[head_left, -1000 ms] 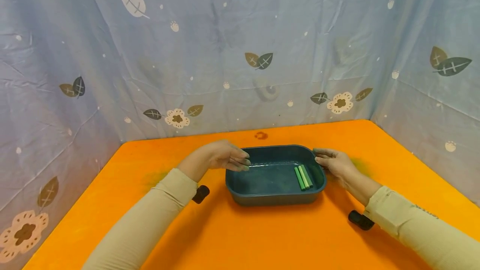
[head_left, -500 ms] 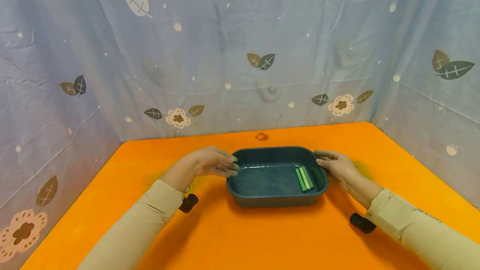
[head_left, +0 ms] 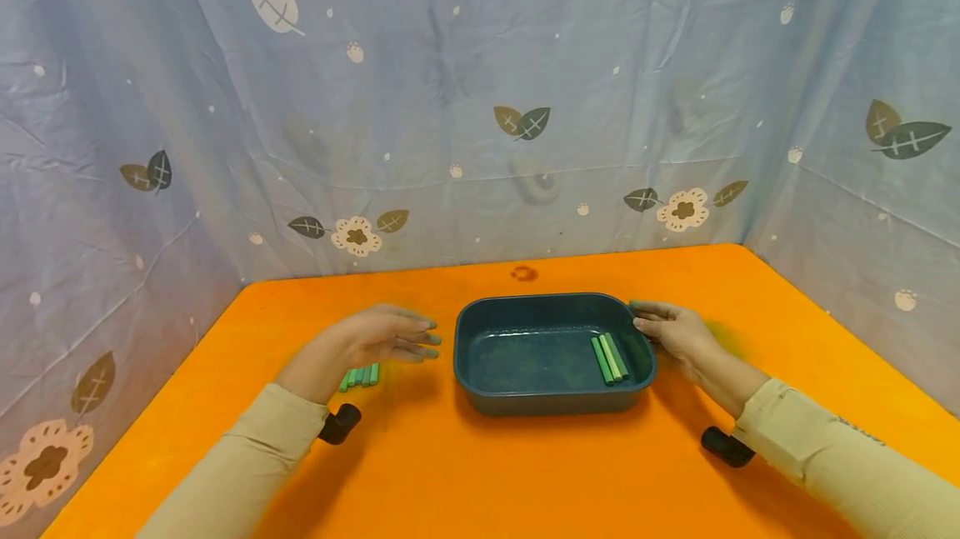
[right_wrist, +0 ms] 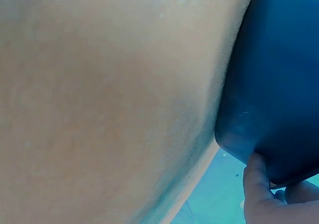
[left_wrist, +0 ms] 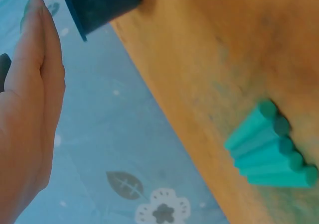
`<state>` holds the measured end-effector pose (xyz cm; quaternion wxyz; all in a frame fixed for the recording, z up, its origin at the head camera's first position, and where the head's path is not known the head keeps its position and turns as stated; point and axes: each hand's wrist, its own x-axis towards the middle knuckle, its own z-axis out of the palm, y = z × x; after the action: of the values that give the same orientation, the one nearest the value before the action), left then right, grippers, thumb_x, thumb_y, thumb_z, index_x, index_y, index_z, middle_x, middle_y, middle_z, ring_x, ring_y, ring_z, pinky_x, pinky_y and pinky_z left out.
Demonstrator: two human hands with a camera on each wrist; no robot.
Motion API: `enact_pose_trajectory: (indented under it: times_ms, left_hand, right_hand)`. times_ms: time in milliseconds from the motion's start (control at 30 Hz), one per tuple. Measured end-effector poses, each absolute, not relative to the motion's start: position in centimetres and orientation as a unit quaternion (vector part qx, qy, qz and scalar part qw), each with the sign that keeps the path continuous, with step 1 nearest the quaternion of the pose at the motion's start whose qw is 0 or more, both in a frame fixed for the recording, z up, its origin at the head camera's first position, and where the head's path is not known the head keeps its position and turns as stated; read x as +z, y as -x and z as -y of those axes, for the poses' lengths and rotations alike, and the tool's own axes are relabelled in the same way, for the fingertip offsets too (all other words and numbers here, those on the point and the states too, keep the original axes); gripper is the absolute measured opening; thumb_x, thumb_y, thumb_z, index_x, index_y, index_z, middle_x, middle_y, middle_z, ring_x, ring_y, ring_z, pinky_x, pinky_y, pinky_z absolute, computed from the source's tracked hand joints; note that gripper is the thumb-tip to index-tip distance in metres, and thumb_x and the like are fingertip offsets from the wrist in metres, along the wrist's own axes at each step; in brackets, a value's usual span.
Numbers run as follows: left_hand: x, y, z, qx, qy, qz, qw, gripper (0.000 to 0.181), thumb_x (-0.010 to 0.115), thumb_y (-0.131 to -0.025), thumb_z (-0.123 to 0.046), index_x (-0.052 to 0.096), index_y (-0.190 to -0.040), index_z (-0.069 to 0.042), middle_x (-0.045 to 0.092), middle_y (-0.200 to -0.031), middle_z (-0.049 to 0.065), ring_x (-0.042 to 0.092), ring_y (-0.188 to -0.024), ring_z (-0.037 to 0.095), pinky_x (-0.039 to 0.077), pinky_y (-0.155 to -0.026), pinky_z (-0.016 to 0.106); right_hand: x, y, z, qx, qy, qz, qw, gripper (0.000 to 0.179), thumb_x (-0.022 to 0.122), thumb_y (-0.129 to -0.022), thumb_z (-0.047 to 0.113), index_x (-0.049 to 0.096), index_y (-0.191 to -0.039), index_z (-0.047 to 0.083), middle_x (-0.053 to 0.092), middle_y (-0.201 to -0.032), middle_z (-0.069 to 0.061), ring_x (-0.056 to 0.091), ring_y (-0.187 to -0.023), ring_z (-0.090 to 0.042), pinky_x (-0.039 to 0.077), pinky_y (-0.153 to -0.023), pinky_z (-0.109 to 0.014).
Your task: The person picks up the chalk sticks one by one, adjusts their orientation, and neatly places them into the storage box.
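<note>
A dark blue-green tray (head_left: 525, 402) stands on the orange table, with three green chalk sticks (head_left: 611, 358) lying side by side at its right end. My right hand (head_left: 678, 339) is at the tray's right end; its extended fingers and thumb touch the outer wall near the rim. In the right wrist view the thumb (right_wrist: 256, 171) lies against that wall. My left hand (head_left: 382, 337) hovers left of the tray, fingers extended and nothing held. Below its wrist, several more green chalk sticks (left_wrist: 271, 152) lie in a row on the table, partly hidden in the head view.
A patterned curtain (head_left: 450, 106) encloses the table (head_left: 525, 481) at the back and both sides. Green chalk dust (head_left: 723, 339) marks the table right of the tray. A black wrist device (head_left: 341, 424) hangs below the left wrist, another (head_left: 726, 446) below the right.
My left hand has moved left from over the tray's left end to beside it, uncovering the chalk sticks on the table. My right hand has stayed at the tray.
</note>
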<state>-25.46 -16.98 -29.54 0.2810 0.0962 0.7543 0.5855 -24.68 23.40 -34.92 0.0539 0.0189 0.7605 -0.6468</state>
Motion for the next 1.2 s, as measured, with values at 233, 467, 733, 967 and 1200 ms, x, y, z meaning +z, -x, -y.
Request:
enact_pose_trajectory:
  times_ms: [233,467,733,967,1200]
  left_hand:
    - [-29.9,24.9,19.3,0.598,-0.086,-0.748,0.275,0.053,0.042,-0.105,-0.011,0.022,-0.145,0.018,0.034,-0.145,0.035,0.039,-0.132,0.046,0.041,-0.107,0.044]
    - [-30.3,24.5,21.4,0.607,-0.081,-0.742,0.273,0.056,0.04,-0.105,-0.011,0.016,-0.146,0.018,0.026,-0.148,0.037,0.037,-0.134,0.045,0.036,-0.109,0.047]
    - [-30.9,24.6,23.4,0.606,-0.066,-0.746,0.266,0.056,0.039,-0.106,-0.013,0.014,-0.146,0.019,0.024,-0.148,0.037,0.037,-0.133,0.046,0.041,-0.106,0.045]
    - [-31.6,24.6,25.3,0.592,-0.037,-0.765,0.252,0.056,0.04,-0.106,-0.013,0.016,-0.145,0.02,0.028,-0.146,0.037,0.047,-0.128,0.042,0.046,-0.102,0.043]
    - [-32.2,24.9,26.9,0.583,-0.017,-0.776,0.242,0.056,0.041,-0.105,-0.013,0.019,-0.143,0.021,0.034,-0.143,0.037,0.053,-0.122,0.04,0.046,-0.102,0.045]
  right_hand:
    - [-34.9,24.7,-23.6,-0.637,-0.019,-0.768,0.06,0.054,0.046,-0.104,0.01,0.025,-0.15,-0.007,0.025,-0.152,-0.029,0.059,-0.095,-0.002,0.053,-0.082,-0.02]
    - [-35.2,24.7,-23.9,-0.642,-0.011,-0.764,0.065,0.056,0.049,-0.103,0.012,0.025,-0.15,-0.005,0.025,-0.152,-0.029,0.058,-0.103,-0.008,0.053,-0.084,-0.022]
    - [-35.8,25.2,-24.5,-0.665,-0.007,-0.744,0.061,0.057,0.055,-0.101,0.014,0.031,-0.149,-0.006,0.032,-0.149,-0.03,0.061,-0.09,-0.004,0.054,-0.079,-0.021]
    - [-35.2,24.9,-23.6,-0.646,-0.019,-0.761,0.058,0.055,0.049,-0.103,0.01,0.025,-0.15,-0.007,0.025,-0.152,-0.03,0.059,-0.09,0.0,0.054,-0.081,-0.021]
    - [-35.1,24.6,-23.3,-0.643,-0.013,-0.764,0.057,0.054,0.047,-0.103,0.01,0.025,-0.15,-0.008,0.025,-0.151,-0.03,0.059,-0.091,-0.002,0.054,-0.082,-0.022]
